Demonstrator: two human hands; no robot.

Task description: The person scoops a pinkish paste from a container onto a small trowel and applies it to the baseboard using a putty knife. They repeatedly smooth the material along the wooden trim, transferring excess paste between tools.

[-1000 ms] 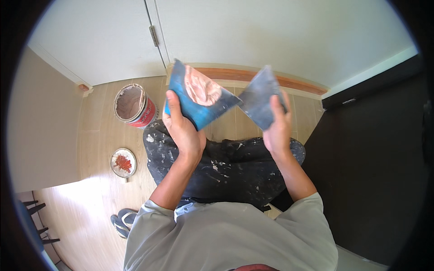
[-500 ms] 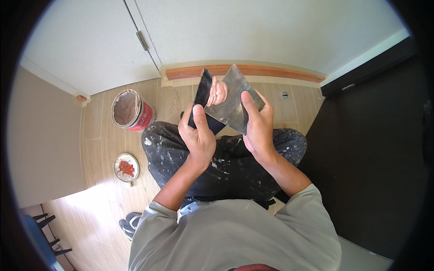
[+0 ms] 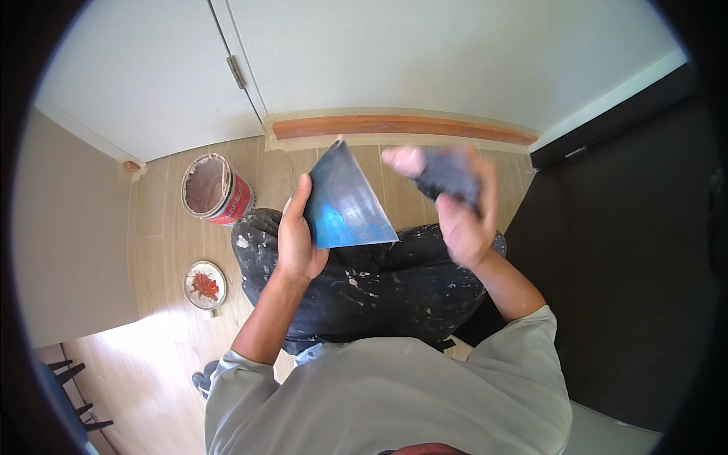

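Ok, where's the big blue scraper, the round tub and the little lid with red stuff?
Wide blue metal scraper blade (image 3: pixel 345 201), head view, middle of the blade.
Round red-sided tub (image 3: pixel 206 186), head view, its inside wall.
Small round lid with red paste (image 3: pixel 205 285), head view, the red blob.

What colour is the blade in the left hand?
Blue-grey metal blade, seen in the head view.

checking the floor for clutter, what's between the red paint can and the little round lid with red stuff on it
Nothing lies there: the head view shows bare wood floor between the red paint can and the round lid.
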